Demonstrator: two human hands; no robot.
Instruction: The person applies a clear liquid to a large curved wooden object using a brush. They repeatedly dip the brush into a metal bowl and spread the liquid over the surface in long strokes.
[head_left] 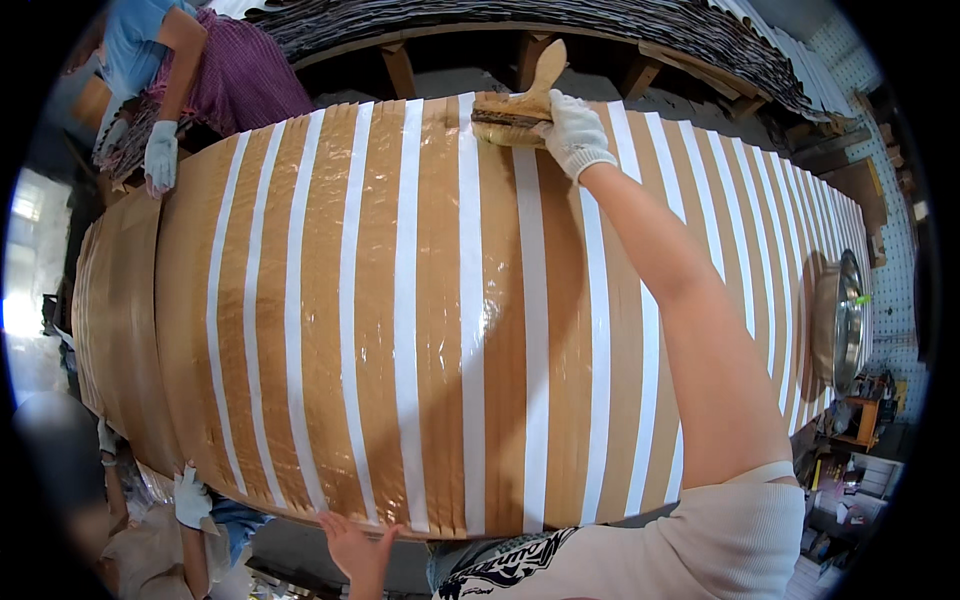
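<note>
My right hand, in a white knit glove, is stretched to the far edge of a long striped surface. It grips a wide flat brush by its wooden body, with the handle pointing up and away and the bristles at the sheet. Layered brown paper sheets with white strips between them cover the surface. On the left and middle part they look wet and shiny. My left hand is bare, its fingers spread at the near edge of the sheets, holding nothing. My right arm casts a shadow across the middle.
A metal basin stands at the right end. One co-worker's gloved hand rests at the far left edge, another's gloved hand at the near left. A rack with stacked dark sheets runs along the back.
</note>
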